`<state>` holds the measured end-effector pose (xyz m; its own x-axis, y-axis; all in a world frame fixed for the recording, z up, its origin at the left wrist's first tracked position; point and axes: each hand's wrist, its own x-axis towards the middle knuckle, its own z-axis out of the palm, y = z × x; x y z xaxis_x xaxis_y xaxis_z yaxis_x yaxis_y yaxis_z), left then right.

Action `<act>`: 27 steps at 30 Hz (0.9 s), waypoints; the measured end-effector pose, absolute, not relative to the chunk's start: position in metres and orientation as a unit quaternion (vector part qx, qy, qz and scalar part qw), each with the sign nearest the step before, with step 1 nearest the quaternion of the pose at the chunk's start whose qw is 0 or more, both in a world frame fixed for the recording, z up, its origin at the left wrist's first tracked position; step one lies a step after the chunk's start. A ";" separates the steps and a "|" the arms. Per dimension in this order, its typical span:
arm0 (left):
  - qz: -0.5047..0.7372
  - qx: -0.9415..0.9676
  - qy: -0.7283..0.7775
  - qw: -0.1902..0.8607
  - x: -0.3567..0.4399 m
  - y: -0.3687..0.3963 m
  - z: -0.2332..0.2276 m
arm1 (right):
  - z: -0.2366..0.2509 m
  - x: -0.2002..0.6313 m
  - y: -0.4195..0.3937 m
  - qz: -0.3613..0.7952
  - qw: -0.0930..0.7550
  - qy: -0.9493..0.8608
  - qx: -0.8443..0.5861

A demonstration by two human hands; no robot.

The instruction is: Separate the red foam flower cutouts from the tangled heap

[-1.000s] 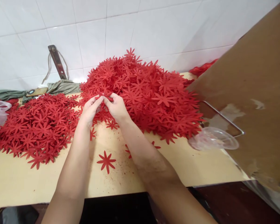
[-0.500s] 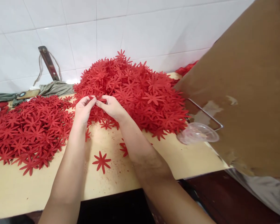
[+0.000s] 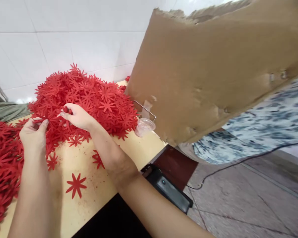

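Observation:
Between thumb and fingers, my left hand [image 3: 34,133] pinches a red flower-shaped cutout [image 3: 40,118]. To its right, my right hand [image 3: 75,116] is closed on another red flower-shaped piece [image 3: 66,114], whose petals stick out between the fingers. The two hands are a little apart. Behind them rises a big heap of the same red cutouts [image 3: 106,96]; a second heap [image 3: 2,158] lies at the left, partly cut off by the frame. A single cutout [image 3: 75,185] rests flat on the table, with others near my right forearm.
A large cardboard sheet [image 3: 201,66] stands at the right of the table [image 3: 149,148]. Beside it is a clear plastic cup [image 3: 145,126]. Below are a black device [image 3: 171,190] and a cable [image 3: 223,170]. Patterned fabric [image 3: 270,122] shows behind the cardboard; greenish cloth [image 3: 8,113] lies at left.
The camera view has swung to the right, bringing more cardboard, fabric and floor into sight. My hands, touching before, have drawn apart, each with red petals in its fingers.

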<state>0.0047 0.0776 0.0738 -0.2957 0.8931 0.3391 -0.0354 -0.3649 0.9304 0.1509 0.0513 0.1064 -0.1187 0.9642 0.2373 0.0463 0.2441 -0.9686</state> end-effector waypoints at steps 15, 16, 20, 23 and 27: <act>0.648 0.468 0.456 0.392 0.018 0.059 0.081 | 0.099 0.141 0.051 0.348 0.566 -0.597 -0.449; 0.646 0.469 0.443 0.409 0.018 0.057 0.081 | 0.100 0.142 0.049 0.343 0.568 -0.596 -0.452; 0.632 0.478 0.399 0.462 0.019 0.053 0.084 | 0.100 0.145 0.047 0.352 0.546 -0.616 -0.445; 0.626 0.472 0.393 0.481 0.020 0.051 0.087 | 0.096 0.142 0.050 0.370 0.520 -0.647 -0.418; 0.620 0.459 0.384 0.507 0.019 0.050 0.088 | 0.093 0.139 0.054 0.381 0.541 -0.648 -0.378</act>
<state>0.0186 0.0495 0.0881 -0.0633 0.9815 0.1806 -0.2765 -0.1911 0.9418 0.1390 0.0542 0.0931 -0.1287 0.9019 0.4124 0.0786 0.4238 -0.9023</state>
